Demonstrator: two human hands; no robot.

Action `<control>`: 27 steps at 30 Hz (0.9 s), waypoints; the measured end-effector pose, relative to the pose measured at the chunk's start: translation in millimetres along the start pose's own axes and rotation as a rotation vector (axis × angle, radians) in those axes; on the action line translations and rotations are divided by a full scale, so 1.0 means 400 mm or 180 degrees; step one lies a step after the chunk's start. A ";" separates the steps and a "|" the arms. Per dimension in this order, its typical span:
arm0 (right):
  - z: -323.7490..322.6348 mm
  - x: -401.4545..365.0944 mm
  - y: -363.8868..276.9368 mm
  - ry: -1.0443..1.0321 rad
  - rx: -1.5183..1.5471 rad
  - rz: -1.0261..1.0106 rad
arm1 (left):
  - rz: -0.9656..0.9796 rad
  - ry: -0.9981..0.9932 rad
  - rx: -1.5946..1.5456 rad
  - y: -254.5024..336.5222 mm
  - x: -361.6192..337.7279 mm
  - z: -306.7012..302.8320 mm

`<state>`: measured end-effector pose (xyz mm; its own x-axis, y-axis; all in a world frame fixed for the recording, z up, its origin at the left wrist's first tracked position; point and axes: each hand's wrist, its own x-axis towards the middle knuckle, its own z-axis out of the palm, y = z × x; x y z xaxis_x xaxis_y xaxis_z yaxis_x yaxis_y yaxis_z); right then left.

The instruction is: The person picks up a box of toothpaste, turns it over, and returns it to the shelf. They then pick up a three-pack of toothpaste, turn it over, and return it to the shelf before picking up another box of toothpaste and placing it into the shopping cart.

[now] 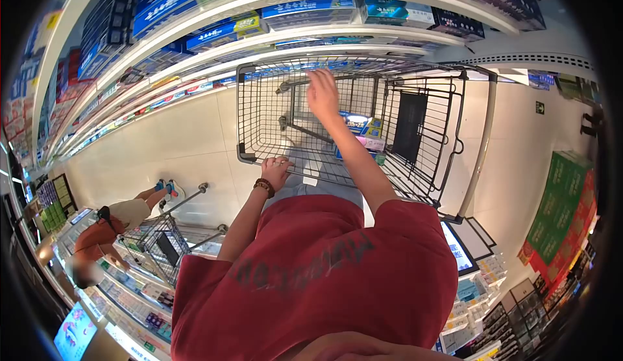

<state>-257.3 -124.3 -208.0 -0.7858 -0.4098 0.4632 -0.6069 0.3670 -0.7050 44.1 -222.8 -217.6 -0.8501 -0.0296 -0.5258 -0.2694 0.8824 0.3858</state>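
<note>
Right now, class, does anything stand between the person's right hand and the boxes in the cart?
Nothing visible does. The right hand is above the open-topped cart, and the boxes lie uncovered on its floor.

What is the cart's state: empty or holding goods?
Holding goods: a few boxes lie in the shopping cart, otherwise bare.

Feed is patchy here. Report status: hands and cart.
Left hand gripping cart near rim. Right hand open over far rim. Boxes inside. Second cart at left, apart.
</note>
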 end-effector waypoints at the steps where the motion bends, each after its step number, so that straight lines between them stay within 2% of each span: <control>1: 0.011 0.065 -0.074 -0.0162 0.0024 -0.0334 | -0.0029 -0.0037 -0.0045 0.000 -0.002 0.000; 5: 0.087 0.291 -0.282 -0.0794 -0.0442 -0.1439 | 0.0106 -0.0017 -0.0175 -0.024 -0.002 0.011; 7: 0.159 0.384 -0.316 -0.0454 -0.1449 -0.1854 | 0.0044 -0.0275 -0.0306 -0.033 -0.005 0.009; 9: 0.227 0.459 -0.326 -0.0380 -0.1722 -0.1743 | 0.0034 -0.0381 -0.0342 -0.046 0.008 0.003; 12: 0.284 0.525 -0.339 -0.1370 -0.1831 -0.0950 | 0.0124 -0.0490 -0.0369 -0.069 0.016 0.009; 16: 0.363 0.543 -0.297 -0.0385 -0.2006 -0.1501 | 0.0265 -0.0652 -0.0420 -0.086 0.017 0.019; 19: 0.373 0.544 -0.281 -0.0611 -0.2169 -0.1368 | 0.0381 -0.0754 -0.0441 -0.093 0.018 -0.005; 22: 0.359 0.545 -0.294 -0.1164 -0.2416 -0.1107 | 0.0454 -0.0833 -0.0463 -0.098 0.014 -0.014; 25: 0.317 0.548 -0.341 -0.1264 -0.2213 -0.1185 | 0.0514 -0.0858 -0.0445 -0.107 0.019 -0.020; 27: 0.287 0.537 -0.358 -0.0646 -0.2104 -0.2023 | 0.0539 -0.0857 -0.0419 -0.111 0.019 -0.010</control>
<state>-325.6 -360.8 -69.3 -0.2859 -0.8112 0.5101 -0.9085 0.3987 0.1249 47.8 -263.9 -235.6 -0.7424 0.2527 -0.6205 -0.2055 0.7955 0.5700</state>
